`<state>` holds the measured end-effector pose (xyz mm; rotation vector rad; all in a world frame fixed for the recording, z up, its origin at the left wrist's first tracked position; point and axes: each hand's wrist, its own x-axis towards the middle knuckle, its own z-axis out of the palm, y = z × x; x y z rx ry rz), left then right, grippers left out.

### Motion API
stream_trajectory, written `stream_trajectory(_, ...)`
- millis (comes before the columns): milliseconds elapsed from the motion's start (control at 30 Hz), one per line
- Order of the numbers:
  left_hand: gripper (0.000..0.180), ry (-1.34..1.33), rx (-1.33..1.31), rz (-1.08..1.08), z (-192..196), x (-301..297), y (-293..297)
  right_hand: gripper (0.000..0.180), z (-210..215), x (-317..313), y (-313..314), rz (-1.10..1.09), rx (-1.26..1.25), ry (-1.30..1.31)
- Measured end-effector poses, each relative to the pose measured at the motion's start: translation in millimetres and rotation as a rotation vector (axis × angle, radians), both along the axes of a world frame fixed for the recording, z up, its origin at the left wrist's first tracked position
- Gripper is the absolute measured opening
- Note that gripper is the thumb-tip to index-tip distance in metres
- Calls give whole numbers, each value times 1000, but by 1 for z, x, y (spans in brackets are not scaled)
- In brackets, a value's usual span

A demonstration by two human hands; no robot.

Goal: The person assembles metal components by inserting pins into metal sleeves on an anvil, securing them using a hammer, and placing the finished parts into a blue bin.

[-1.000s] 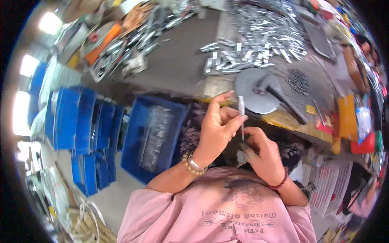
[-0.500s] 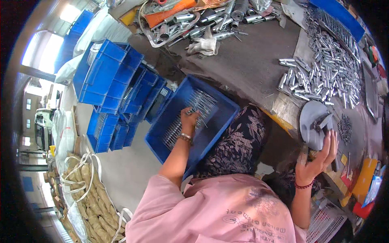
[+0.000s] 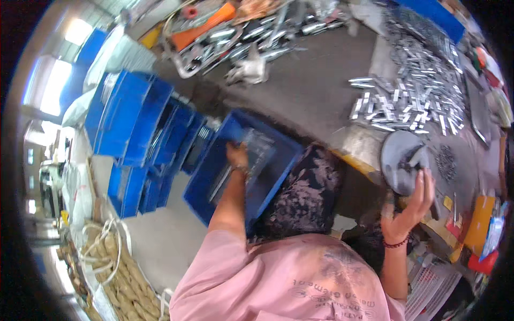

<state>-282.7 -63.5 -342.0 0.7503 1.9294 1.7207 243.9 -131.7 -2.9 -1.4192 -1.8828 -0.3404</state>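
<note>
My left hand (image 3: 237,155) reaches into a deep blue plastic bin (image 3: 206,206) on my left, above rows of thin metal rods (image 3: 259,144) laid inside. Motion smears its fingers, so whatever they might hold is not clear. On the right, my right hand (image 3: 408,211) is open, fingers stretched upward and thumb apart. Its fingertips are at the lower edge of a round grey metal disc (image 3: 396,163), which has a dark fitting (image 3: 418,159) on it. Whether they touch the disc I cannot tell.
Stacked blue bins (image 3: 128,123) stand left of the bin. Shiny metal tubes (image 3: 415,101) are heaped on the bench (image 3: 316,80) beyond the disc. A whitish glove (image 3: 249,71) lies near mixed metal parts. A white basket (image 3: 433,286) sits at lower right; sacks (image 3: 126,278) at lower left.
The whole view has shifted, with the scene sliding slightly left. Inside the bin, my left hand has moved a little toward the far side. My right hand keeps its place by the disc.
</note>
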Motion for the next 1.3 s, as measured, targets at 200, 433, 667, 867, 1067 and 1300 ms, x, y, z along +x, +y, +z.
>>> stream_trajectory(200,28,331,135,48,172,66,30,71,4,2,-6,21,-44,22)
stream_trajectory(433,27,339,246,-787,393,229,41,77,17,4,-9,38,-85,109)
stream_trajectory(667,59,791,-61,-1041,394,275,91,66,55,37,-38,25,-108,277)
stream_trajectory(867,56,865,-88,-1060,395,283,102,24,73,133,-34,-560,-273,-69)
stream_trajectory(1067,54,942,-124,-965,398,284,98,14,56,159,-19,-621,-470,-261)
stream_trajectory(1300,31,-62,76,-1146,404,299,42,27,75,129,-20,-280,-401,68)
